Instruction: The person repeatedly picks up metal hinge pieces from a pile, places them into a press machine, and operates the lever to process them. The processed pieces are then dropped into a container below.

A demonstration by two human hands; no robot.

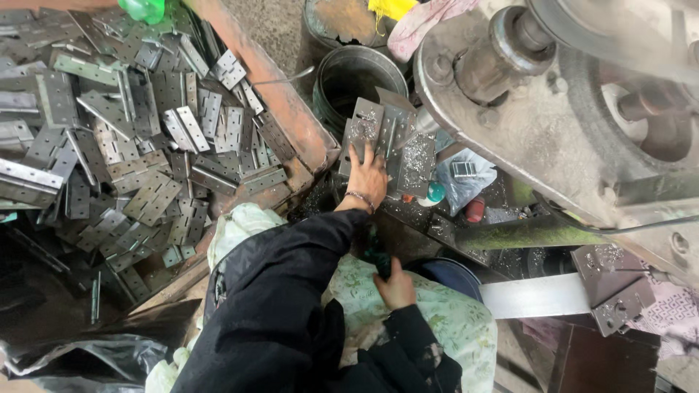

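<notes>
I look down and see my left hand [366, 178] stretched out toward twelve o'clock. Its fingers are spread apart and lie flat on a small stack of grey metal plates [389, 138]. The flat press looks like it keeps the stack from sliding, because the plates lean on each other and are dusted with shiny metal bits. A thin bracelet [360, 197] sits on that wrist.

My right hand [397, 285] is low, near six o'clock from the left one. It is closed around a dark green handle [378, 256]. I cannot see what the handle joins to.

At nine o'clock from the left hand is a big rusty tray [291, 109] heaped with many hinge plates [131, 145] with small holes. They lie every which way, as if tipped in, and near enough to reach. A green bottle [143, 9] pokes out at the tray's far edge.

Just past the stack, at twelve o'clock, stands a round dark bucket [357, 76]. At three o'clock is the big grey machine [539, 102] with a wheel and shaft. Under it sit a small teal cap [435, 191] and a red thing [475, 209] among metal shavings. A bright flat metal strip [535, 295] runs out at four o'clock. My lap is covered by a flowered cloth [444, 320], which I think guards it from the sharp bits.
</notes>
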